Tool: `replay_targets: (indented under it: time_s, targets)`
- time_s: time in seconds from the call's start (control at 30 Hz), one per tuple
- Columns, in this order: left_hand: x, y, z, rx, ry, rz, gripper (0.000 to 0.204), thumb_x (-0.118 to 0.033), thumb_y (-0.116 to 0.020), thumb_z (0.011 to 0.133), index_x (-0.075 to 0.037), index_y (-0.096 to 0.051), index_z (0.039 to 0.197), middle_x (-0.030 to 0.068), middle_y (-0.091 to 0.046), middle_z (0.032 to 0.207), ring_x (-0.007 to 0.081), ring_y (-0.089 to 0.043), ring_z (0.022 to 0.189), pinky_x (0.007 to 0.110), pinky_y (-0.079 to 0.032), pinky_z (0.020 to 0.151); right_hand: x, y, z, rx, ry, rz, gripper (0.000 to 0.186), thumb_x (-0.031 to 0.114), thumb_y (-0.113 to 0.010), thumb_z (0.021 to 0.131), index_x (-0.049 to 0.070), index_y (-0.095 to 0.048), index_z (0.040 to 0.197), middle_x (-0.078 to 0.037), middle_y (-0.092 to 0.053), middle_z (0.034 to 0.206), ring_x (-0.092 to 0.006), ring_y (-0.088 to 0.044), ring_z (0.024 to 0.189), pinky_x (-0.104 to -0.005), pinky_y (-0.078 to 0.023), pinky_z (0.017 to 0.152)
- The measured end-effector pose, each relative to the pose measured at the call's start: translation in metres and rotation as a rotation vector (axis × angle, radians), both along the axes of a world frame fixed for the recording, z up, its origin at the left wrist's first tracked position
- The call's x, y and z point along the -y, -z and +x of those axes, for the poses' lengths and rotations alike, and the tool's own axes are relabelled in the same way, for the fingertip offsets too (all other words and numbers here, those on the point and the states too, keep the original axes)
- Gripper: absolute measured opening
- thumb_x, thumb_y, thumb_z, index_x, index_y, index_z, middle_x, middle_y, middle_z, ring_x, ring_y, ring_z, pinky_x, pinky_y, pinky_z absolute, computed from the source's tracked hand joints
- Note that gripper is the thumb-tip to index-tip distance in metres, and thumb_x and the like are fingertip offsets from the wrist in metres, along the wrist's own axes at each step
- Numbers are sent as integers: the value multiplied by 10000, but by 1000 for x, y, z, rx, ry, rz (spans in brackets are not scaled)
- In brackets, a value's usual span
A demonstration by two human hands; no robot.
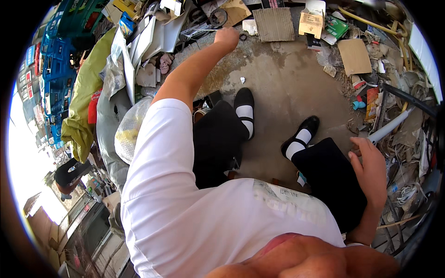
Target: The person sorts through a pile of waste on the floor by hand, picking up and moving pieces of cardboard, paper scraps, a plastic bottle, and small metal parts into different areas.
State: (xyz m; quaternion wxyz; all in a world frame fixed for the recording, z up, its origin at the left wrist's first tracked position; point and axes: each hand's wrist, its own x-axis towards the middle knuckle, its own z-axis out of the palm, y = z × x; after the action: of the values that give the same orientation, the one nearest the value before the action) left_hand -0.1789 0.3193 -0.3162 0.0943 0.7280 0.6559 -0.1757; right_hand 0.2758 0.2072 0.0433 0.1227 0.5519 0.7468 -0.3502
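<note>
My left hand [226,39] reaches out to the pile at the top, fingers curled and closed beside thin pale metal strips [197,30]; I cannot make out whether it grips one. Near it lie a dark ring [218,17] and a brown cardboard square [273,24]. My right hand [367,164] hangs beside my right leg, in black trousers [329,183], with its fingers apart and slightly bent. Just past its fingertips is a pale grey pipe [389,124]. My feet in black shoes and white socks stand on the stained concrete floor [273,83].
Scrap and cardboard [353,56] surround the floor. At left stand blue crates [58,69], a yellow-green sack [83,106], a grey sack [109,148] and a clear bulging bag [131,132]. A black metal bar [408,99] and tangled cable [407,192] are at right.
</note>
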Motion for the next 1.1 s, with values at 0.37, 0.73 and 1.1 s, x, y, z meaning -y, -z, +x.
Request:
replay_targets:
  time_s: [0.37,0.73,1.1]
  targets:
    - [-13,69,35,199,-389,191,187,-133,-540,857,-62,-580,1025,146,-641,1018,359,-642,916,459,-532,782,-16,20,5,22,40,-132,310,35,-619,833,14,-567,1138,-150,-604,939,-312,-611,825,-404,-473,738]
    - [27,10,30,217,-162,40,208,-202,-622,776,-110,-648,961,116,-656,1013,317,-605,1025,436,-512,818,-7,9,4,-8,-13,-79,308,47,-620,834,12,-573,1136,-148,-605,946,-317,-607,848,-410,-468,756]
    - [165,-163,-56,206,57,-882,195,-210,-622,774,-126,-691,936,95,-697,931,297,-657,899,403,-512,784,-3,2,-1,-73,-20,-129,298,40,-609,845,4,-569,1138,-167,-607,962,-331,-614,844,-411,-479,754]
